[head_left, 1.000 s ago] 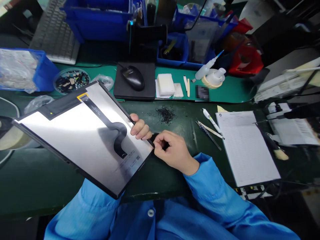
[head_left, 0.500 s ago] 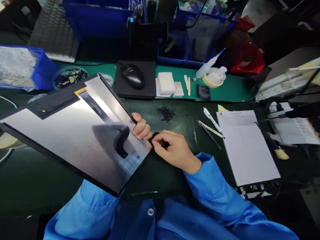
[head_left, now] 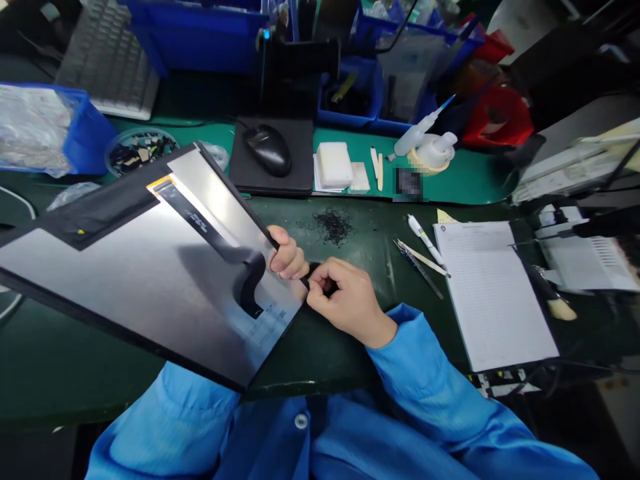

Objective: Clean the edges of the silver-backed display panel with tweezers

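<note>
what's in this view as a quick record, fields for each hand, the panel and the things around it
left hand: fingers curled over the display panel's right edge
right hand: thumb and forefinger pinched at the panel's right corner; anything between them unclear
panel: tilted, silvery back showing, black flex cable on it
beyond hands: black shreds, computer mouse
right side: white pen, lined paper

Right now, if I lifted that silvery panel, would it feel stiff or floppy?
The panel is probably stiff: gripped near one corner by the left hand, it shows no obvious sag. Its thin, broad shape suggests it may crack if bent. The curved black ribbon on it is likely bendy.
</note>
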The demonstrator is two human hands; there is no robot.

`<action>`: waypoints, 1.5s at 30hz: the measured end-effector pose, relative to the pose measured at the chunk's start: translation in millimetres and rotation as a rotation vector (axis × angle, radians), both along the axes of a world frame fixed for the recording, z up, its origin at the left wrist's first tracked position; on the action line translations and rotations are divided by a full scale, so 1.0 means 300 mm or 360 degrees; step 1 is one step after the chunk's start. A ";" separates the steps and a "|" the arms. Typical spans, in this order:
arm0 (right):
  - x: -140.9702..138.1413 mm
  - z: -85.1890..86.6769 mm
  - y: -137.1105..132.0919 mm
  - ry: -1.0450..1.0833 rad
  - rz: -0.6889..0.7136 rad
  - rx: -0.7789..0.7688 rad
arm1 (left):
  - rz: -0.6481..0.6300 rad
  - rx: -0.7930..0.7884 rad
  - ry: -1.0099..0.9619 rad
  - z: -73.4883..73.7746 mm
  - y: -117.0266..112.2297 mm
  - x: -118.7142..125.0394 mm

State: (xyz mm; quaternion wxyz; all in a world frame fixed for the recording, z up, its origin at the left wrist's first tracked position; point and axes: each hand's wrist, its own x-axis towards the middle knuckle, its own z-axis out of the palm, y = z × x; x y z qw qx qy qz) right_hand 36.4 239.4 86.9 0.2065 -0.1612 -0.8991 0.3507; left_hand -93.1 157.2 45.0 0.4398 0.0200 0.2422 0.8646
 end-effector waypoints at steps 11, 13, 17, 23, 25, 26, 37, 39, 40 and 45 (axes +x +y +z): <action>0.002 0.006 0.007 0.0138 0.0080 -0.0033 | 0.0019 0.0487 -0.0480 0.097 -0.047 0.030; 0.002 0.005 0.010 0.0161 0.0105 -0.0048 | 0.0033 0.0481 -0.0467 0.099 -0.045 0.032; 0.002 0.006 0.017 0.0219 0.0168 -0.0072 | 0.0013 0.0469 -0.0462 0.102 -0.046 0.035; 0.003 0.017 0.027 0.0267 0.0262 -0.0218 | -0.0020 0.0566 -0.0484 0.083 -0.060 0.026; 0.004 0.020 0.030 0.0292 0.0294 -0.0292 | -0.0036 0.0596 -0.0486 0.079 -0.064 0.022; 0.005 0.022 0.032 0.0303 0.0310 -0.0324 | -0.0040 0.0612 -0.0489 0.080 -0.064 0.021; 0.016 0.038 0.046 0.0464 0.0459 -0.0572 | 0.0059 0.0597 -0.0537 0.130 -0.063 0.012; 0.019 0.040 0.048 0.0487 0.0483 -0.0621 | 0.0024 0.0648 -0.0515 0.123 -0.068 0.009; 0.021 0.040 0.048 0.0500 0.0494 -0.0651 | 0.0018 0.0665 -0.0508 0.118 -0.068 0.006; 0.030 0.037 0.054 0.0534 0.0550 -0.0819 | 0.0002 0.0723 -0.0506 0.093 -0.064 -0.005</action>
